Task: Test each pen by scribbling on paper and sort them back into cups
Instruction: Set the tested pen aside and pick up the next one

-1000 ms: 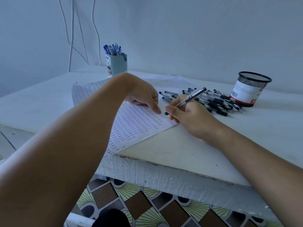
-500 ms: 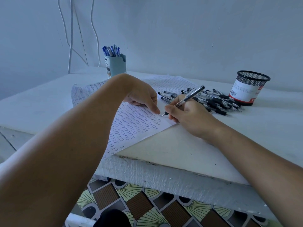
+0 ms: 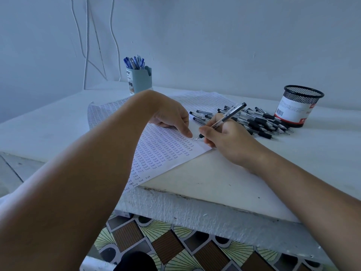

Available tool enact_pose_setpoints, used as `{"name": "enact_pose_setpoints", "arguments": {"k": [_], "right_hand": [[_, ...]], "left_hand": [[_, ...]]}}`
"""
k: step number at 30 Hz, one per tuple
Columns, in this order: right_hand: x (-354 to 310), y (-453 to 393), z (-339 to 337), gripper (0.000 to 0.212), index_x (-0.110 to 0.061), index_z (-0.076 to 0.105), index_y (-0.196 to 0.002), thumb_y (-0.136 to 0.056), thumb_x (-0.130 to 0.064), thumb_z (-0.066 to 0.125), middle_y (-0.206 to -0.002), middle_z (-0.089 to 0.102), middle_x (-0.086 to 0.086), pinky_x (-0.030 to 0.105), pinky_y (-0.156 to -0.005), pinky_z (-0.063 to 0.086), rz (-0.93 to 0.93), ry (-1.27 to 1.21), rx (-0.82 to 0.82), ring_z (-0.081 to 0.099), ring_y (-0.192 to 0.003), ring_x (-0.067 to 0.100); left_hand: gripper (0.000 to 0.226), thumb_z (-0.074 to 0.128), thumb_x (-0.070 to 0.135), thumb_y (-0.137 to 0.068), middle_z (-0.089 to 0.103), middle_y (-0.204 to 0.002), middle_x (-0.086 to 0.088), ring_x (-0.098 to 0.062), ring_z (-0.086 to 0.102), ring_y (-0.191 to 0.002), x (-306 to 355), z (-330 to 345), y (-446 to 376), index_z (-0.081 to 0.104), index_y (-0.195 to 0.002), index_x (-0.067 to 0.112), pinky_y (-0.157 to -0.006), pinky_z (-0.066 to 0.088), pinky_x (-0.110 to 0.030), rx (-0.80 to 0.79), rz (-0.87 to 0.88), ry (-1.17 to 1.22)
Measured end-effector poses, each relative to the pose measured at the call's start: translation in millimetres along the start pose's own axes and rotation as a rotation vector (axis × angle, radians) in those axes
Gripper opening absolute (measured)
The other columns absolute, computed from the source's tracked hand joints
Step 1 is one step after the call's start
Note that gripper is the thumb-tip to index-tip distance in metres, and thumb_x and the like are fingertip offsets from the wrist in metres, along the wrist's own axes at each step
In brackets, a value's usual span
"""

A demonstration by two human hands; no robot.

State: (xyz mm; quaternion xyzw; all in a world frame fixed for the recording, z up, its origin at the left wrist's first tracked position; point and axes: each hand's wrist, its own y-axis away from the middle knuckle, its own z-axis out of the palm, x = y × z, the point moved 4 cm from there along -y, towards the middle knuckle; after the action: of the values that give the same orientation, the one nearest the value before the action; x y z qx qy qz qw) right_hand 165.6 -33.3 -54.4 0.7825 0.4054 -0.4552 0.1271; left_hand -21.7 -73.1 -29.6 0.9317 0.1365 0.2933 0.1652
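One pen (image 3: 224,119) is mid-test right now, right hand (image 3: 228,139) pinching it in a writing grip with the tip on the paper (image 3: 160,147) that the left hand (image 3: 172,116) presses flat, so next I'd guess it goes into the mesh cup (image 3: 298,106) far right or the blue cup (image 3: 139,80).

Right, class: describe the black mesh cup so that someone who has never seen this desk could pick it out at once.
Start at the white table and look to its far right side, near the wall. Just beyond the heap of loose black pens stands the black mesh cup. Unlike the pale blue cup far to the left, which holds blue pens, it has a wire-mesh rim and a white and red label.
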Motion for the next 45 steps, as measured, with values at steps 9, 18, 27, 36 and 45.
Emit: {"name": "enact_pose_setpoints", "arguments": {"k": [9, 18, 27, 36, 45], "right_hand": [[-2, 2, -1, 0.020, -0.025, 0.064, -0.090, -0.103, -0.040, 0.060, -0.076, 0.072, -0.009, 0.049, -0.093, 0.057, -0.001, -0.006, 0.009, 0.069, -0.081, 0.018], [-7, 2, -16, 0.015, -0.018, 0.058, -0.088, -0.101, -0.027, 0.059, -0.078, 0.057, 0.001, 0.032, -0.071, 0.040, -0.081, -0.243, 0.213, 0.049, -0.074, 0.014], [-22, -20, -23, 0.038, -0.040, 0.044, -0.141, -0.108, -0.058, 0.033, -0.075, 0.053, -0.028, 0.033, -0.079, 0.037, -0.139, 0.053, 0.130, 0.053, -0.076, -0.006], [-16, -38, -34, 0.016, -0.050, 0.074, -0.111, -0.101, -0.048, 0.062, -0.088, 0.059, -0.024, 0.052, -0.119, 0.022, -0.140, 0.458, 0.341, 0.054, -0.102, 0.000], [-8, -45, -19, 0.026, -0.035, 0.071, -0.120, -0.100, -0.048, 0.060, -0.126, 0.054, 0.002, 0.050, -0.118, 0.013, -0.025, 0.900, 0.267, 0.047, -0.128, 0.026]], "left_hand": [[0.026, 0.080, 0.028, -0.087, 0.047, -0.069, 0.003, -0.011, 0.034, -0.059, -1, 1, -1, 0.057, -0.088, 0.016, -0.056, 0.031, -0.021, -0.012, 0.008, -0.003], [0.025, 0.080, 0.026, -0.088, 0.050, -0.066, 0.006, -0.008, 0.037, -0.057, -3, -2, -4, 0.057, -0.087, 0.016, -0.052, 0.034, -0.017, -0.005, 0.008, 0.002], [0.026, 0.079, 0.028, -0.088, 0.048, -0.070, 0.002, -0.012, 0.035, -0.061, -3, 0, -3, 0.057, -0.089, 0.015, -0.057, 0.032, -0.021, -0.023, 0.012, -0.005], [0.027, 0.080, 0.030, -0.087, 0.050, -0.075, 0.001, -0.013, 0.037, -0.065, -3, -1, -2, 0.059, -0.093, 0.015, -0.059, 0.032, -0.022, -0.018, -0.008, -0.014], [0.025, 0.080, 0.025, -0.087, 0.053, -0.071, 0.004, -0.009, 0.042, -0.061, 1, 0, 2, 0.059, -0.092, 0.014, -0.054, 0.037, -0.017, -0.003, -0.018, 0.011]]}}
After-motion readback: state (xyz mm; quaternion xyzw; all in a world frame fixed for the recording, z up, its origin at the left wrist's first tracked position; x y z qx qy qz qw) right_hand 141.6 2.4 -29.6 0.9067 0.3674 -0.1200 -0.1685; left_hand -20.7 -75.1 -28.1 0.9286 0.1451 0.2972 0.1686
